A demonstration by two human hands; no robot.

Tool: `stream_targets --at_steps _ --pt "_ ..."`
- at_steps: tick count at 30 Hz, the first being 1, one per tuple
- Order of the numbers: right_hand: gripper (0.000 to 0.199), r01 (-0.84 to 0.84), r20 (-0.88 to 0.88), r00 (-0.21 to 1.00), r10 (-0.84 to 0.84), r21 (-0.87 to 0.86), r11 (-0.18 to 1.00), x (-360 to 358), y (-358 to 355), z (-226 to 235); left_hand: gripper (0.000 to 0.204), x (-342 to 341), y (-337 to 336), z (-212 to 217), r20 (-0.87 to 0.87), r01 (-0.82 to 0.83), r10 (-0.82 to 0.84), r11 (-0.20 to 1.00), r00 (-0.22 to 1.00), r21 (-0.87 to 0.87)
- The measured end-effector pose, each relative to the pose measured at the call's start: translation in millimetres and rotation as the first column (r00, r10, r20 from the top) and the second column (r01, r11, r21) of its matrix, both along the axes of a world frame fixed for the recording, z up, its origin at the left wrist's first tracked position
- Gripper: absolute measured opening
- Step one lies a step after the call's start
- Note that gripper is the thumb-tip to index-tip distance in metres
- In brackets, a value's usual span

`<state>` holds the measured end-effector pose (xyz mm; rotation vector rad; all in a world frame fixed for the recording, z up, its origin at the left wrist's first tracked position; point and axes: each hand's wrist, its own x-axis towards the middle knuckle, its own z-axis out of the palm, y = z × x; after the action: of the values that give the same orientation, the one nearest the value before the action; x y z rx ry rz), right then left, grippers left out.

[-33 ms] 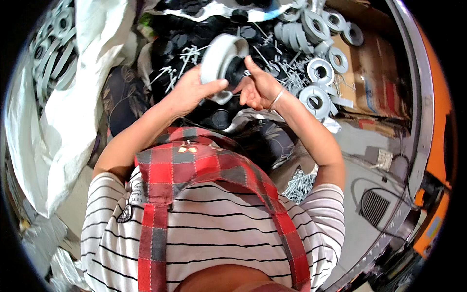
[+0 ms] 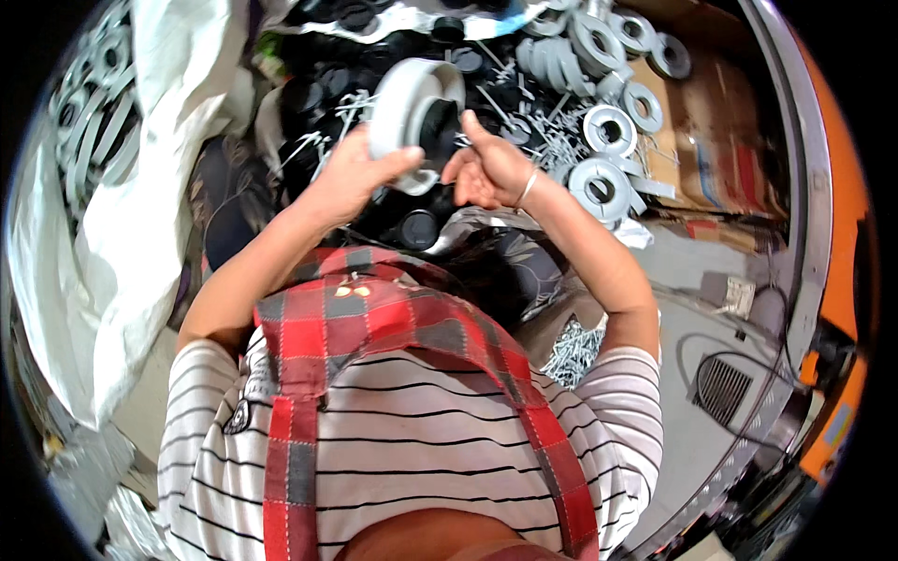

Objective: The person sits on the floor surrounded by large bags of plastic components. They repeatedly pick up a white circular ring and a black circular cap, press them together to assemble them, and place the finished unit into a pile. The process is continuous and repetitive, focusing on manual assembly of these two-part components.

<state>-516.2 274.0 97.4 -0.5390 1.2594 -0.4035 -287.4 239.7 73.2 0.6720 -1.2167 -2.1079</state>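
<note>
Nearest you, at the bottom of the frame, your striped shirt and red checked apron point(image 2: 374, 327) fill the view, and your forearms run up from them toward the upper middle. Your left hand point(image 2: 351, 178) is wrapped around the rim of a grey wheel point(image 2: 412, 107) with a black hub point(image 2: 440, 126), thumb pressed across its edge, holding it tilted just above centre. Your right hand point(image 2: 486, 173) sits just beside the hub with its fingers curled together; whether they pinch anything you cannot tell from here. Under your right elbow, right of centre, a heap of small silver metal pins point(image 2: 572, 348) lies loose. Along the left side a white sack point(image 2: 122, 234) hangs open, and grey wheel rims point(image 2: 89, 103) show inside it at the upper left. Beyond your hands, black hubs point(image 2: 323, 84) are piled at the top of the frame with long silver pins point(image 2: 552, 140) scattered among them. Farther right, more grey wheels point(image 2: 608, 131) lie heaped against flattened brown cardboard point(image 2: 711, 168).
</note>
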Motion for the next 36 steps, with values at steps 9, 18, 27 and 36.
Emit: stream_targets --at_steps 9,18,27,36 --pt "0.088 -0.175 -0.966 -0.04 0.255 0.258 0.95 -210.3 56.8 -62.3 0.043 114.7 -90.0 64.6 0.077 -0.348 0.913 0.23 0.401 -0.909" --pt "0.058 -0.446 -0.929 -0.101 0.356 0.362 0.819 -239.9 95.0 -127.3 0.058 37.3 -62.4 47.0 0.133 -0.391 0.608 0.647 0.783 -0.654" --pt "0.07 -0.931 -0.917 0.361 0.169 -0.346 0.113 -30.5 11.3 -1.0 0.05 -68.7 -24.6 -1.0 0.213 -0.06 -0.052 0.872 0.976 0.486" --pt "0.097 -0.181 -0.835 0.146 -0.53 -0.55 0.816 -260.1 -130.9 -102.8 0.026 8.9 -112.7 -40.9 0.48 -0.419 0.335 0.905 0.811 0.077"
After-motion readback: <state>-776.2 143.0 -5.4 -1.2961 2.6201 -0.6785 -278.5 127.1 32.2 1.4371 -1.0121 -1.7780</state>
